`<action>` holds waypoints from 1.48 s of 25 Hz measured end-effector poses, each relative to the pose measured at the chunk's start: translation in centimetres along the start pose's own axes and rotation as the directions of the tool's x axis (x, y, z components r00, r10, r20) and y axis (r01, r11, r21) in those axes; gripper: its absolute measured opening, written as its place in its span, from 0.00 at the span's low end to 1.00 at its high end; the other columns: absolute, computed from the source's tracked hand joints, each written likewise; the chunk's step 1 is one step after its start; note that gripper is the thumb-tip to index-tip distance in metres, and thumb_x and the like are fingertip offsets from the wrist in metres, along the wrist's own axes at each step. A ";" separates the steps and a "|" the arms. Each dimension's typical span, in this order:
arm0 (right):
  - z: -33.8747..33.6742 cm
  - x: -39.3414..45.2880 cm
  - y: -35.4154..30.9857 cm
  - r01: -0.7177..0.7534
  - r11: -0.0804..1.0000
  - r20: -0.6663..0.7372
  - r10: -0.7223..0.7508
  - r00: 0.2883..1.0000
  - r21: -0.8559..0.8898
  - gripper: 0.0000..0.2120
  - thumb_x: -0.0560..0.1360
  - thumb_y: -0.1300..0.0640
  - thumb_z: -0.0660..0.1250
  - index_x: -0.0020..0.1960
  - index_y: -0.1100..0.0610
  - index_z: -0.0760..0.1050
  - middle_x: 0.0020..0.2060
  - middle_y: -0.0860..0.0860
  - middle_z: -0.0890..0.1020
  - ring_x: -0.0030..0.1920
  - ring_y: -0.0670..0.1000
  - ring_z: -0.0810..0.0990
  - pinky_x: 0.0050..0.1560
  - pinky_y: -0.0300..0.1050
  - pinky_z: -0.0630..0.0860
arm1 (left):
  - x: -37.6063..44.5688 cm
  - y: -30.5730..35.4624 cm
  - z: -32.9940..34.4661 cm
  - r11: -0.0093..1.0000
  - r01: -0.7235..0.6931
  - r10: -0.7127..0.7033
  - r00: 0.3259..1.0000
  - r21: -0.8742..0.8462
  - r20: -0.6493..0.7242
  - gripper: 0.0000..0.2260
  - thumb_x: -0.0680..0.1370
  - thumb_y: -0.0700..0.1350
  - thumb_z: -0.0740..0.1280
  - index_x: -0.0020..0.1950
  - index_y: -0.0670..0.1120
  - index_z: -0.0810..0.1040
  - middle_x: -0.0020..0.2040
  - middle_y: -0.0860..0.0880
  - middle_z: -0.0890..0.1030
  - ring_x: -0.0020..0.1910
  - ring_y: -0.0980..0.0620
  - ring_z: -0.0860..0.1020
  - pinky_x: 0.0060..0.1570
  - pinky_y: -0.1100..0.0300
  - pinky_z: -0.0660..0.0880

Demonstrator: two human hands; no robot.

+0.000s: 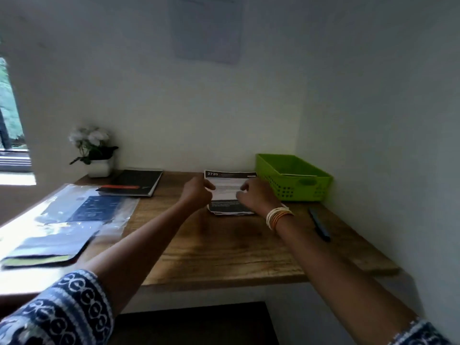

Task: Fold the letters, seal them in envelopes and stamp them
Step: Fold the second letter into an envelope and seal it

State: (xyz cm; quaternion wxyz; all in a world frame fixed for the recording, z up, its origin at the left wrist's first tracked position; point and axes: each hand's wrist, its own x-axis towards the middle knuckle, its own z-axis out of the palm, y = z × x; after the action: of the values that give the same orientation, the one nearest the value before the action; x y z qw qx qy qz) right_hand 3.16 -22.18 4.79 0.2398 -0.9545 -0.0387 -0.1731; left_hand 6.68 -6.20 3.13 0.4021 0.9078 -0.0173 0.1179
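Letter: your left hand (196, 192) and right hand (254, 195) pinch the letter (227, 189) mid-fold.
Left: envelopes, sealing, stamping; none visible yet.

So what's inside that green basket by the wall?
Through the open top of the green basket, only a pale flat edge, perhaps paper or an envelope, shows along the far side. The near wall hides the bottom, so anything lying lower cannot be seen.
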 end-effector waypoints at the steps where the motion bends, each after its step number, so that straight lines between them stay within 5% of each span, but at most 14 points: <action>1: 1.0 -0.3 -0.9 -0.014 0.999 0.084 0.012 0.996 0.029 0.18 0.72 0.51 0.68 0.55 0.63 0.80 0.55 0.60 0.82 0.57 0.59 0.79 0.55 0.47 0.76 | -0.4 -1.1 -0.7 0.998 -0.003 0.003 1.000 0.055 -0.004 0.15 0.75 0.33 0.63 0.59 0.44 0.80 0.60 0.43 0.80 0.58 0.47 0.78 0.52 0.57 0.75; 5: 4.1 -0.5 -3.1 -0.033 0.999 0.238 0.024 0.971 0.036 0.20 0.70 0.43 0.70 0.51 0.58 0.77 0.51 0.58 0.81 0.55 0.59 0.79 0.41 0.41 0.69 | -1.5 -4.7 -2.3 0.947 -0.170 0.139 0.982 0.274 0.129 0.15 0.78 0.39 0.64 0.64 0.46 0.77 0.64 0.46 0.78 0.62 0.49 0.76 0.62 0.56 0.71; 8: 5.2 -0.4 -3.2 0.002 0.999 0.141 0.003 0.990 -0.032 0.24 0.69 0.43 0.71 0.55 0.60 0.77 0.51 0.57 0.82 0.53 0.58 0.80 0.43 0.42 0.70 | -1.3 -5.8 -2.3 0.927 -0.220 0.177 0.971 0.304 0.163 0.13 0.78 0.43 0.64 0.63 0.48 0.78 0.63 0.48 0.79 0.62 0.49 0.76 0.62 0.56 0.71; 13: 6.2 0.1 -2.8 0.004 1.000 0.000 -0.004 1.000 0.031 0.15 0.72 0.48 0.68 0.47 0.60 0.83 0.44 0.57 0.85 0.48 0.57 0.82 0.45 0.45 0.78 | -0.7 -6.1 -2.4 0.935 -0.225 0.194 0.971 0.275 0.138 0.12 0.78 0.43 0.65 0.60 0.47 0.80 0.61 0.48 0.80 0.61 0.49 0.77 0.60 0.58 0.70; 18: 6.1 -0.2 -2.9 -0.015 0.995 -0.057 0.020 0.998 0.102 0.11 0.74 0.51 0.69 0.45 0.58 0.84 0.41 0.55 0.84 0.47 0.55 0.83 0.38 0.38 0.71 | -0.8 -5.9 -2.6 0.942 -0.224 0.183 0.967 0.251 0.175 0.12 0.78 0.42 0.64 0.61 0.47 0.79 0.62 0.48 0.79 0.62 0.50 0.76 0.62 0.57 0.70; 20: 6.1 -0.1 -3.0 -0.040 0.991 -0.109 0.055 0.993 0.130 0.10 0.74 0.53 0.69 0.48 0.58 0.84 0.46 0.56 0.85 0.51 0.55 0.82 0.46 0.41 0.75 | -0.9 -6.0 -2.7 0.947 -0.214 0.181 0.972 0.241 0.152 0.12 0.78 0.42 0.65 0.61 0.47 0.80 0.62 0.48 0.80 0.62 0.49 0.76 0.61 0.58 0.70; 22: 5.8 0.0 -2.8 -0.060 0.984 -0.154 0.086 0.984 0.168 0.09 0.72 0.54 0.72 0.49 0.58 0.84 0.49 0.55 0.85 0.53 0.54 0.81 0.50 0.42 0.75 | -0.9 -6.1 -2.8 0.959 -0.192 0.170 0.978 0.208 0.117 0.11 0.78 0.43 0.65 0.59 0.48 0.81 0.61 0.48 0.80 0.61 0.49 0.76 0.60 0.58 0.70; 24: 5.4 0.0 -2.7 -0.071 0.974 -0.152 0.105 0.983 0.214 0.07 0.67 0.54 0.76 0.40 0.57 0.83 0.40 0.52 0.84 0.48 0.52 0.81 0.42 0.39 0.71 | -0.8 -6.2 -2.8 0.974 -0.159 0.146 0.985 0.161 0.090 0.11 0.78 0.44 0.66 0.58 0.48 0.81 0.60 0.48 0.81 0.60 0.49 0.77 0.60 0.58 0.70; 27: 4.9 -0.3 -2.5 -0.093 0.947 -0.122 0.136 0.983 0.308 0.18 0.61 0.51 0.80 0.31 0.53 0.71 0.30 0.46 0.75 0.39 0.49 0.76 0.32 0.38 0.64 | -0.8 -6.4 -2.8 0.982 -0.136 0.128 0.990 0.129 0.064 0.10 0.77 0.45 0.66 0.57 0.48 0.81 0.59 0.48 0.81 0.58 0.50 0.77 0.57 0.58 0.71; 31: 4.3 -0.6 -2.2 -0.113 0.937 -0.010 0.123 0.992 0.331 0.26 0.63 0.40 0.77 0.26 0.53 0.64 0.24 0.47 0.67 0.27 0.45 0.66 0.27 0.39 0.58 | -0.9 -6.5 -3.1 0.991 -0.123 0.120 0.992 0.049 0.049 0.11 0.78 0.44 0.66 0.59 0.46 0.81 0.59 0.47 0.81 0.58 0.50 0.77 0.58 0.58 0.71; 37: 3.9 -0.4 -2.2 -0.109 0.906 0.024 0.109 0.994 0.409 0.27 0.65 0.36 0.72 0.26 0.54 0.63 0.22 0.49 0.65 0.25 0.48 0.64 0.31 0.42 0.61 | -0.9 -6.5 -3.5 0.984 0.012 -0.015 1.000 -0.180 -0.012 0.13 0.78 0.45 0.65 0.62 0.45 0.77 0.59 0.46 0.80 0.56 0.50 0.78 0.59 0.54 0.74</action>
State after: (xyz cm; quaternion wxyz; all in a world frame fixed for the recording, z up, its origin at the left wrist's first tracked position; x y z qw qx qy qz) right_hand 3.69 -18.41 2.46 0.4435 -0.8838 -0.0208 -0.1474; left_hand 5.93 0.72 0.55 0.4835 0.8670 -0.0190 0.1193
